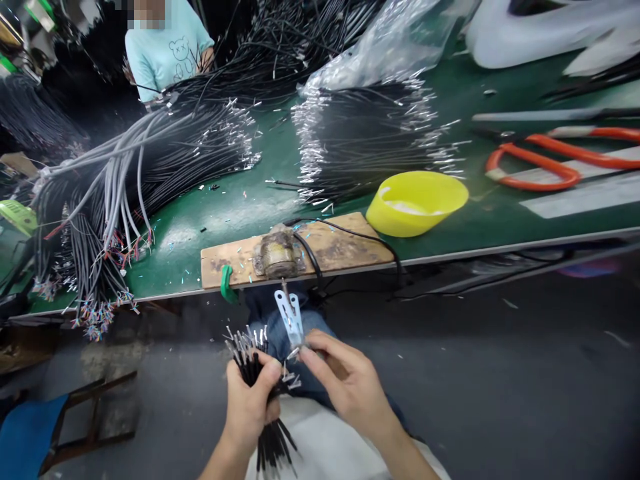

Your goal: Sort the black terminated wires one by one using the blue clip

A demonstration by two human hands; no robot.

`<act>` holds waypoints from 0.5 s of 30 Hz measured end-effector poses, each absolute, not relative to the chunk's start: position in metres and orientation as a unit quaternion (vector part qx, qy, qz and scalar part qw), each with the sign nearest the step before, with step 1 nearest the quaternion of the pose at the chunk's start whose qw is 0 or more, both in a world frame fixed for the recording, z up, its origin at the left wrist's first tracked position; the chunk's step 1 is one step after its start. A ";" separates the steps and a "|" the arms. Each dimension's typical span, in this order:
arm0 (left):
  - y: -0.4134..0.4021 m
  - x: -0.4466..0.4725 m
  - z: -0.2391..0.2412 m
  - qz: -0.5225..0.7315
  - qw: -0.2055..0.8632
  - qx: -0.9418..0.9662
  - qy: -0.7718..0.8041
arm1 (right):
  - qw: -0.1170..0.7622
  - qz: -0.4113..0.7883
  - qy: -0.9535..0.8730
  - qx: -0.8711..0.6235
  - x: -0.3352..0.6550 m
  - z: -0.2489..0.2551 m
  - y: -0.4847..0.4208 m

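My left hand (250, 397) is closed around a bundle of short black cables (273, 443), with their stripped, silvery ends sticking up above the fist. To its right, the thumb and forefinger of my right hand (347, 383) are pinched together at the lower end of a light-blue clip (290, 317). A small silvery piece shows by these fingertips; exactly what they grip is hidden. The clip hangs at the shaft of a small, worn motor (279, 253), fixed to a wooden board (345, 243) at the table edge. More silvery ends (291, 380) show between my hands.
On the green table (200, 220) lie a pile of black cables (370, 140), grey cables (117, 153), a yellow container (415, 207) and orange-handled scissors (535, 173). A green hook (227, 283) is at the board's edge. Across the table is a person (167, 50). A blue chair (33, 427) stands lower left.
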State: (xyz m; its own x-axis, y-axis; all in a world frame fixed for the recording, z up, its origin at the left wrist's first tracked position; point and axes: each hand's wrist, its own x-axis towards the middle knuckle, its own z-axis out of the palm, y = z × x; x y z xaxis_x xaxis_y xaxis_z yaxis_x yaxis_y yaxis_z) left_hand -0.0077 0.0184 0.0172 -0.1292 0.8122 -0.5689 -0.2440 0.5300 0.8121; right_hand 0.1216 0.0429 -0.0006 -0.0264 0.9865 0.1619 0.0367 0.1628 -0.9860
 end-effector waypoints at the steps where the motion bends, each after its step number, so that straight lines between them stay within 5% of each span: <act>1: 0.019 -0.008 0.017 0.428 0.622 0.227 0.615 | 0.531 0.453 -0.552 -0.456 0.122 0.000 0.043; 8: 0.018 -0.009 0.015 0.432 0.629 0.234 0.602 | 0.523 0.495 -0.553 -0.419 0.120 0.002 0.045; 15: 0.022 -0.015 0.009 0.460 0.597 0.281 0.594 | 0.440 0.788 -0.319 -0.288 0.113 0.006 0.052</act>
